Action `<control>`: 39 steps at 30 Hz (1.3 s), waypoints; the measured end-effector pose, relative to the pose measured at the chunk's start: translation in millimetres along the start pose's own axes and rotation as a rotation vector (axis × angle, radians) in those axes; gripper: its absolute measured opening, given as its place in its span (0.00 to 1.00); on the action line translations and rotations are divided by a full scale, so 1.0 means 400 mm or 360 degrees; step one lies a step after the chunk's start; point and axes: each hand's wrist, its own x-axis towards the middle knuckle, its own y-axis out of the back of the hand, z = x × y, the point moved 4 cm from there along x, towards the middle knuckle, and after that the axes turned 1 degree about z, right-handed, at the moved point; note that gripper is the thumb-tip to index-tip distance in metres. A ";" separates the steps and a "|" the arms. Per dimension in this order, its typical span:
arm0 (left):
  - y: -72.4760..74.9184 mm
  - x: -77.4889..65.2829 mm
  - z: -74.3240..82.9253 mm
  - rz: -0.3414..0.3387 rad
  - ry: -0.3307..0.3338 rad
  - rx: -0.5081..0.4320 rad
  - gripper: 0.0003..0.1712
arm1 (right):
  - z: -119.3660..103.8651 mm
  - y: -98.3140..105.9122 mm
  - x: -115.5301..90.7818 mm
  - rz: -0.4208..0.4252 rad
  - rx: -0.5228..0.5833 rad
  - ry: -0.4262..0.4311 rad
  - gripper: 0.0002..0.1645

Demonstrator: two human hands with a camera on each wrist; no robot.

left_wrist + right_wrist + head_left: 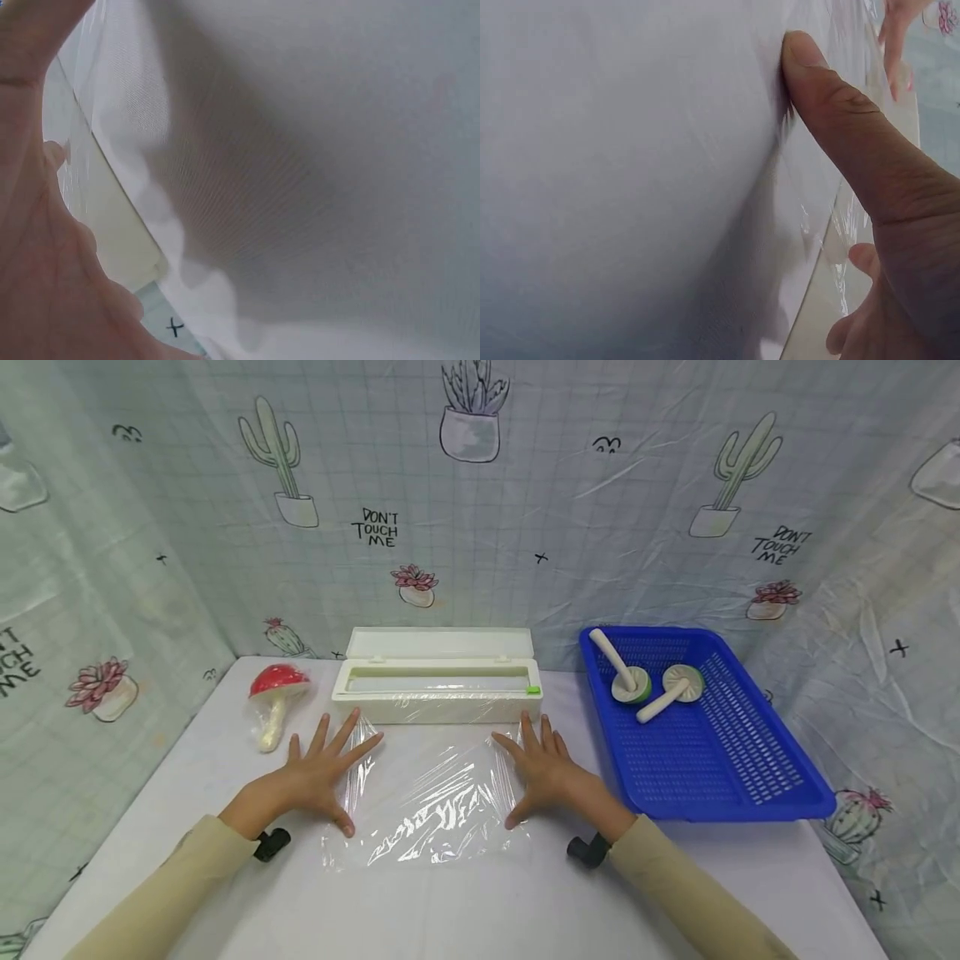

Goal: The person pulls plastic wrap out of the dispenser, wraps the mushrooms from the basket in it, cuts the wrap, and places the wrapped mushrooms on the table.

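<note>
A sheet of clear cling film (431,810) runs from a white dispenser box (438,706) toward the front of the white table. The box's lid stands raised at the back, and a green slider (533,690) sits at its right end. My left hand (318,777) lies with spread fingers at the film's left edge, fingertips near the box. At the film's right edge my right hand (546,772) has its fingers spread too. In the right wrist view the right thumb (840,105) touches the film's edge.
A red-capped toy mushroom (277,697), its stem wrapped in film, lies left of the box. To the right, a blue plastic basket (697,768) holds two toy mushrooms with green caps (684,683). A printed curtain (480,543) hangs behind and at both sides.
</note>
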 end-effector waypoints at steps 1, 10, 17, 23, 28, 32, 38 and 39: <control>0.000 0.003 -0.001 -0.0004 0.0012 -0.0004 0.84 | 0.002 0.003 0.004 -0.0011 0.0002 -0.0004 0.84; -0.011 -0.024 -0.004 0.0038 0.0071 -0.0047 0.83 | 0.009 -0.008 -0.016 -0.0068 0.0028 -0.0031 0.82; -0.034 -0.090 -0.001 0.0184 -0.0014 0.0028 0.78 | -0.025 0.040 -0.105 0.0001 0.0095 0.0057 0.68; -0.023 -0.122 0.025 0.0152 -0.0179 -0.0102 0.72 | 0.019 0.245 -0.147 0.0272 0.0170 0.0264 0.41; -0.029 -0.133 0.024 0.0013 -0.0153 -0.0211 0.71 | 0.135 0.401 -0.106 0.0305 0.0125 0.0059 0.34; -0.033 -0.133 0.020 -0.0004 -0.0131 -0.0245 0.70 | 0.255 0.453 -0.052 0.0207 0.0151 -0.0177 0.33; -0.037 -0.127 0.026 -0.0048 -0.0117 -0.0262 0.70 | 0.388 0.449 0.012 0.0185 0.0430 -0.0368 0.32; -0.037 -0.127 0.027 -0.0051 -0.0118 -0.0254 0.70 | 0.399 0.442 0.020 0.0175 0.0501 -0.0383 0.32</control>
